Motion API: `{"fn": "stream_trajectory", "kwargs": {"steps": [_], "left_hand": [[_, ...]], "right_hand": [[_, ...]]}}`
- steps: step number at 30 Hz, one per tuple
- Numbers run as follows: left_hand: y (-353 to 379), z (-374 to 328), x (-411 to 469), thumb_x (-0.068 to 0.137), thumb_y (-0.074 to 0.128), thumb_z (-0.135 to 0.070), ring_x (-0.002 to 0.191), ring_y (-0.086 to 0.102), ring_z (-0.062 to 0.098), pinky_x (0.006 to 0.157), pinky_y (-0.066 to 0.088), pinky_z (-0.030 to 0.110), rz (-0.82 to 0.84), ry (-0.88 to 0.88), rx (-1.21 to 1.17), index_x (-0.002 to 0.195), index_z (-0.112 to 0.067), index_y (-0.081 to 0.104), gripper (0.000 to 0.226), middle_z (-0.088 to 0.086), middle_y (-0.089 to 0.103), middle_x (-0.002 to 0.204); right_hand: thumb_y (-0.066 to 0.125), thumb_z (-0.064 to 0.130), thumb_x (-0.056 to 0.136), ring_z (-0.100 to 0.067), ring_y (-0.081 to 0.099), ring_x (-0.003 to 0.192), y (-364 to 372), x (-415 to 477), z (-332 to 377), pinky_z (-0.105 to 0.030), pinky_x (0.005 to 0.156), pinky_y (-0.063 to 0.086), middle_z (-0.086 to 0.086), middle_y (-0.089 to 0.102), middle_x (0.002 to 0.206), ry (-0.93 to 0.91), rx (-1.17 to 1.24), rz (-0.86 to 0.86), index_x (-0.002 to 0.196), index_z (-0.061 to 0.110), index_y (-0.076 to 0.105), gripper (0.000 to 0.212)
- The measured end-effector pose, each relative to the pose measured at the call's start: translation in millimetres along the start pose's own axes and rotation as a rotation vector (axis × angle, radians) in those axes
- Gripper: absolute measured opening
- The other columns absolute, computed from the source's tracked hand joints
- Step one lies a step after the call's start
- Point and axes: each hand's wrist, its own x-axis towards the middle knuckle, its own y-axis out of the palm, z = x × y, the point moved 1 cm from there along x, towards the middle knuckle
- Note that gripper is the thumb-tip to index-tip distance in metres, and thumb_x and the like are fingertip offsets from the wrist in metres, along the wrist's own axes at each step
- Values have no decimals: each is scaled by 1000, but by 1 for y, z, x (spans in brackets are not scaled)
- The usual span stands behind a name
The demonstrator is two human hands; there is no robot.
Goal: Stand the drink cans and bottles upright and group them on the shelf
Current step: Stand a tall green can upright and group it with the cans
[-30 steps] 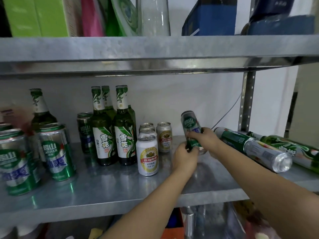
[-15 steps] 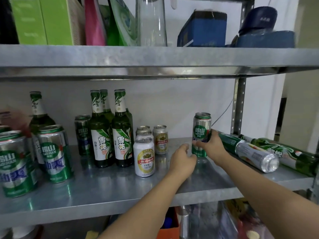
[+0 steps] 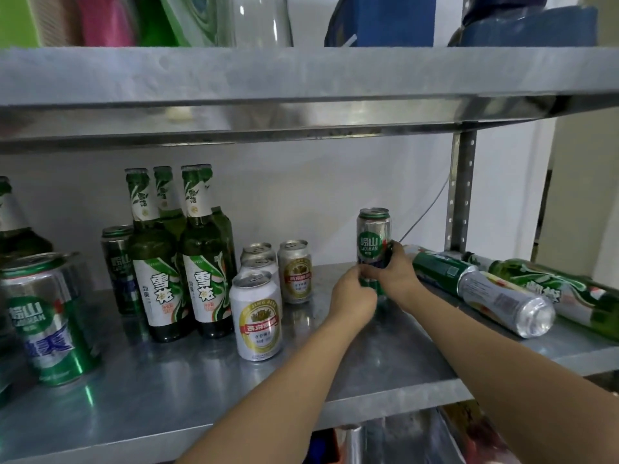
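Green-and-silver tall can (image 3: 373, 241) stands upright on the dull metal shelf (image 3: 201, 390).
Its smooth round base is gripped by the left hand (image 3: 351, 298) and right hand (image 3: 398, 276); a fallen can (image 3: 485, 293) lies beside.

"LAOSHAN" stands on the tall can (image 3: 374, 239) just above the fingers (image 3: 392, 255); "雪花" on the bottles (image 3: 157, 291) well left of them.

Storage corner, most likely a storeroom or pantry, fitted with metal racking.
A bare galvanised shelf (image 3: 167, 390) hangs on a perforated steel upright (image 3: 464, 195) against a plain white wall (image 3: 301, 195). Green beer bottles (image 3: 207, 262) and drink cans (image 3: 259, 316) sit in multiples, with a blue box (image 3: 382, 21) on the upper shelf (image 3: 301, 75).
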Motion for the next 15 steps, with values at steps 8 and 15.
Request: {"fn": "stream_trajectory", "kwargs": {"steps": [8, 15], "left_hand": [[25, -13, 4, 82, 50, -12, 98, 66, 26, 90, 54, 42, -104, -34, -87, 113, -23, 68, 37, 4, 71, 108], [81, -55, -20, 91, 47, -8, 107, 61, 28, 89, 51, 32, 71, -26, -101, 123, -13, 63, 36, 5, 65, 121]], "right_hand": [[77, 17, 80, -30, 53, 123, -41, -10, 25, -36, 100, 45, -18, 52, 136, 23, -141, 49, 149, 9, 26, 86], [76, 30, 80, -31, 57, 109, -144, -23, 51, -31, 82, 47, -15, 61, 113, 34, -630, 7, 120, 1, 56, 53]]}}
